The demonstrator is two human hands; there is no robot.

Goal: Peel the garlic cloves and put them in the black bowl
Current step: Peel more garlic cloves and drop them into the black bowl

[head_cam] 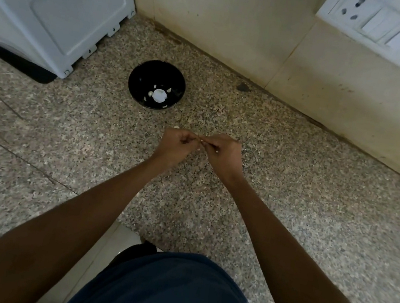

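Worktop (pixel 289 201): speckled granite, running to a cream wall; I see it from above, both forearms reaching out over it.

White appliance (pixel 53 5): far left corner, well clear of the work.

Switch plate (pixel 386 25): on the wall, upper right.

Black bowl (pixel 138 72): on the worktop, ahead and to the left of both hands, apart from them. Pale garlic pieces lie in its bottom.

Left hand (pixel 177 144): fingers curled, pinching one end of a small garlic clove (pixel 201 141).

Right hand (pixel 224 149): fingers curled, pinching the other end. The clove sits between the two hands, above the worktop; I judge its long axis runs left to right, though it is too small to be sure.

Small pale scraps (pixel 176 127): on the worktop just beyond the left hand, likely skin.

Judgement: peeling is under way; the left hand is nearer the bowl, so the drop goes forward-left.
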